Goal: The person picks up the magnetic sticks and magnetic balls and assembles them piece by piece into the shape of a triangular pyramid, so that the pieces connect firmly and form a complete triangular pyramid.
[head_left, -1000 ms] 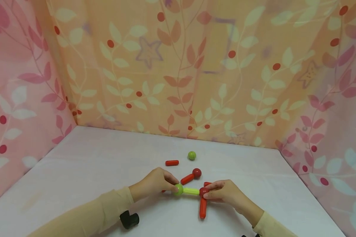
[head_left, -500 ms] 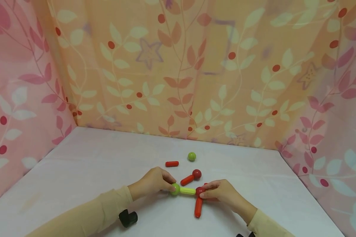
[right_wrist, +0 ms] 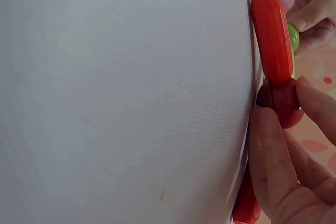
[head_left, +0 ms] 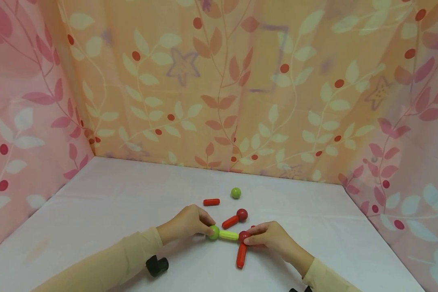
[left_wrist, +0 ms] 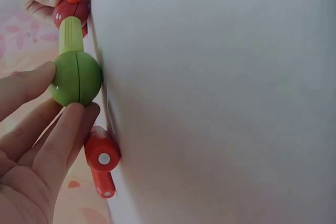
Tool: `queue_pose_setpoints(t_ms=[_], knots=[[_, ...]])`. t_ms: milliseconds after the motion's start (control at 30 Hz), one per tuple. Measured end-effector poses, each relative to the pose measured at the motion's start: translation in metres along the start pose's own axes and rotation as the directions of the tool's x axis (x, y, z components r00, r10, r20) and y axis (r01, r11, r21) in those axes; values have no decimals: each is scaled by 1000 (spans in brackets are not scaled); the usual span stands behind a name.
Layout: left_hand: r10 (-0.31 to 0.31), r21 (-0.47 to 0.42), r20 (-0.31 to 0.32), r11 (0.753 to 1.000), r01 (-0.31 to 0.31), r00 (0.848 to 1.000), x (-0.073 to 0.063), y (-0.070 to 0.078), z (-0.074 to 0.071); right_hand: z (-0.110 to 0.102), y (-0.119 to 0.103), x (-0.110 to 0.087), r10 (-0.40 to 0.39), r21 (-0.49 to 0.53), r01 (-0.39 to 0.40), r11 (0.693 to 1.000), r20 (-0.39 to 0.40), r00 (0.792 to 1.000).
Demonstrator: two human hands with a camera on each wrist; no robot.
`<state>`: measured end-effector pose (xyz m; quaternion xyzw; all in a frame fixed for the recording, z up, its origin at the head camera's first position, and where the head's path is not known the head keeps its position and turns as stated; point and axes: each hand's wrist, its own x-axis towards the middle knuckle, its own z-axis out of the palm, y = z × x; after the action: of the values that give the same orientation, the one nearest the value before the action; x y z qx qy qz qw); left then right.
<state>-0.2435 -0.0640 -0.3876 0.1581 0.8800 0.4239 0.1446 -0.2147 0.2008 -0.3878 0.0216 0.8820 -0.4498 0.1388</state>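
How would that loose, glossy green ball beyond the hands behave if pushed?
The loose, glossy green ball would probably roll at a light push, being round with nothing attached. Its shine suggests it may be a bit slippery. It is likely stiff: the similar green ball gripped by the left hand shows no dent.

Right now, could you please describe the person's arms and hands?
The left sleeve and right sleeve are plain beige; the left hand and right hand are bare. A black fitting shows beside the left sleeve, part of a second fitting beside the right.

White tabletop [head_left: 131, 190], green ball [head_left: 236, 193], red rod [head_left: 211, 202], red ball-and-rod piece [head_left: 235, 220]
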Motion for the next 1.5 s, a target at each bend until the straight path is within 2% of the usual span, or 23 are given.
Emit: queue_pose_setpoints(t_ms=[200,333,433,567,667,867,1000,1133,1500], knots=[[2,8,19,1000,-2,1000,1,1,-2,-5,3,-1,-45,-2,46,999,32,998],[-9,-10,12,1000,9,1000,0,2,-5,-9,4,-4,-49,74,46,996,32,998],[-18,-16,-30,1000,18,999,-2,3,-11,-17,2,-7,-46,117,49,992,-33,998],[-46,-18,-115,999,44,992,-4,3,-22,-34,3,-6,-47,135,67,989,-153,987],[-82,-19,-146,997,80,986,-5,-2,-28,-46,9,-3,-39,129,64,990,-185,982],[-136,-7,-150,991,136,979,-4,-13,-27,-59,20,2,-3,44,11,999,-175,985],[-175,-37,-130,984,172,976,-3,-15,-23,-57,24,8,24,23,-21,1000,-140,990],[-204,-25,-120,979,202,972,-2,-15,-21,-54,26,12,22,1,-22,1000,-100,995],[-185,39,-134,981,192,974,0,-15,-19,-49,24,22,-9,-84,2,996,-83,997]])
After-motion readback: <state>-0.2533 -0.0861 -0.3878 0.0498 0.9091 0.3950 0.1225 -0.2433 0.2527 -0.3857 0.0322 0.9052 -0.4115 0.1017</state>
